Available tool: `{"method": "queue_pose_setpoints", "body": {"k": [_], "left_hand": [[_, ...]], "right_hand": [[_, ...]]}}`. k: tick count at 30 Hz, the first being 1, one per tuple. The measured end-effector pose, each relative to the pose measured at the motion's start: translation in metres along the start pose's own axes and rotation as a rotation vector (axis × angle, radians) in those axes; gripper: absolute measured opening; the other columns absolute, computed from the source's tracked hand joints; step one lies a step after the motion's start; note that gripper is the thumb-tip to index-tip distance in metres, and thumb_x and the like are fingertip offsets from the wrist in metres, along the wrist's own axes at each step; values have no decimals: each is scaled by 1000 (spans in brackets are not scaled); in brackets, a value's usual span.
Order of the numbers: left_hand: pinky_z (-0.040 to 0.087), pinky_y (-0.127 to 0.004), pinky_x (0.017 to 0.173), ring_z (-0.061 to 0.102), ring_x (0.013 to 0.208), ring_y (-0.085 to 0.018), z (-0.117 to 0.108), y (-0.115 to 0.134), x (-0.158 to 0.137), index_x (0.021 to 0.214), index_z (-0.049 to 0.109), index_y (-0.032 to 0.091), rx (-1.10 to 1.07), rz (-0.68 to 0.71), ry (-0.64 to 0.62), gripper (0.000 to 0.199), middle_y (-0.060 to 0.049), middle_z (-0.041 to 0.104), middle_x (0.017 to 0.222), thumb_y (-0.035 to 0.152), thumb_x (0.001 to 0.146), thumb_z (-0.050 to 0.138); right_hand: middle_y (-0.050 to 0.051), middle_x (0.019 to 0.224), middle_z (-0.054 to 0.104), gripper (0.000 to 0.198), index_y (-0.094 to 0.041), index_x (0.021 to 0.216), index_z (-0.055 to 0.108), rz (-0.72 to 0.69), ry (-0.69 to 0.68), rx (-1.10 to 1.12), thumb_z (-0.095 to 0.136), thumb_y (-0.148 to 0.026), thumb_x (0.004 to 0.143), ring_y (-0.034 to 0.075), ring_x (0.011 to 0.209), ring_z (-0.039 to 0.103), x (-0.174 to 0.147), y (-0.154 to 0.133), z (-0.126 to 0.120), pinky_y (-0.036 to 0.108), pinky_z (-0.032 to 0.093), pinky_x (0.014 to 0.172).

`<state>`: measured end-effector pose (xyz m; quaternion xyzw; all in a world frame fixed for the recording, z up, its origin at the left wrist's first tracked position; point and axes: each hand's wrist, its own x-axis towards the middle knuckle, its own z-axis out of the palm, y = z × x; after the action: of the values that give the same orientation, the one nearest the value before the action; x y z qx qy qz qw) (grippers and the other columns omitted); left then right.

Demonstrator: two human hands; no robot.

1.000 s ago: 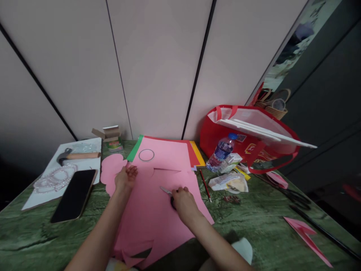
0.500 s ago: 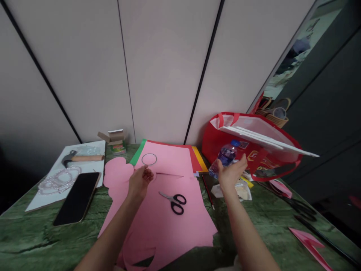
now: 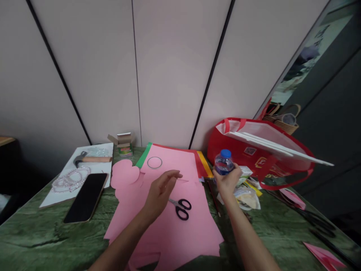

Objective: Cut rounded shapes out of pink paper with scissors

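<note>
My right hand is wrapped round a clear plastic bottle with a blue cap, held upright beside the red bag. Over the pink paper hovers my left hand, its fingers loosely bent and apart, with nothing in them. Just right of that hand lie black-handled scissors, their blades partly covered by it. Farther back a thin ring rests on the pink sheet. Cut pink paper shapes lie to the left.
At left are a phone, a hammer and strings of beads on a white board. A small open box stands by the wall. The red bag holds white boards; plastic packets lie before it.
My right hand has closed round the bottle, which now stands more upright and lower. My left hand has moved right and nearer, away from the ring. The view has shifted slightly left.
</note>
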<state>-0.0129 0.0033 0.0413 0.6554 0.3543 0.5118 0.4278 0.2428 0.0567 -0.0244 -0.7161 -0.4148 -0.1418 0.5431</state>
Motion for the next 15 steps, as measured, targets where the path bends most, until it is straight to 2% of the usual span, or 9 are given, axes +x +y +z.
{"method": "queue_pose_setpoints", "body": {"k": [2, 4, 5, 8, 9, 11, 12, 15], "left_hand": [[38, -34, 96, 51, 110, -19, -5, 11, -5, 110, 57, 23, 97, 109, -26, 27, -5, 60, 114, 27, 87, 42], [31, -38, 102, 41, 121, -21, -9, 21, -10, 122, 48, 27, 128, 176, -54, 35, -4, 51, 127, 27, 88, 40], [28, -40, 105, 36, 125, -22, -11, 26, -13, 127, 43, 29, 105, 200, -63, 38, -4, 46, 133, 27, 89, 38], [21, -45, 108, 29, 129, -24, -17, 37, -18, 133, 33, 31, -74, 229, -95, 43, -2, 36, 140, 31, 90, 33], [20, -45, 108, 29, 129, -25, -20, 41, -20, 134, 31, 30, -145, 228, -113, 44, -3, 35, 141, 34, 90, 33], [25, -45, 106, 31, 128, -26, -26, 49, -23, 134, 33, 28, -244, 204, -178, 47, -5, 39, 138, 41, 89, 32], [27, -45, 105, 34, 126, -27, -30, 52, -24, 133, 36, 27, -259, 176, -226, 48, -7, 43, 135, 43, 88, 33], [32, -46, 101, 49, 115, -28, -39, 61, -25, 123, 50, 24, -220, 161, -406, 41, -9, 62, 114, 40, 86, 40]], "right_hand": [[11, 101, 51, 70, -14, 112, 40, -31, -32, 67, 70, -37, 53, 28, 93, 51, -1, -22, -14, 42, 42, 81], [8, 102, 51, 70, -18, 112, 40, -62, -151, 307, 72, -35, 52, 26, 92, 53, -3, -52, -34, 41, 43, 81], [7, 100, 53, 65, -18, 109, 42, -81, -260, 434, 72, -33, 53, 25, 90, 55, -6, -68, -46, 40, 44, 81], [5, 95, 59, 57, -19, 104, 45, -76, -750, 825, 73, -26, 55, 23, 86, 59, -25, -111, -78, 38, 46, 80], [4, 94, 61, 56, -20, 102, 47, -68, -908, 883, 74, -24, 53, 22, 84, 60, -34, -122, -87, 36, 48, 78], [3, 97, 62, 59, -21, 104, 49, -59, -1252, 936, 76, -19, 51, 21, 84, 60, -53, -136, -99, 33, 49, 76], [2, 99, 62, 64, -22, 106, 49, -50, -1346, 960, 77, -18, 49, 21, 87, 60, -61, -140, -103, 32, 49, 77], [0, 107, 58, 75, -25, 111, 48, -75, -1467, 1021, 79, -20, 43, 21, 96, 56, -78, -145, -105, 32, 47, 83]]}}
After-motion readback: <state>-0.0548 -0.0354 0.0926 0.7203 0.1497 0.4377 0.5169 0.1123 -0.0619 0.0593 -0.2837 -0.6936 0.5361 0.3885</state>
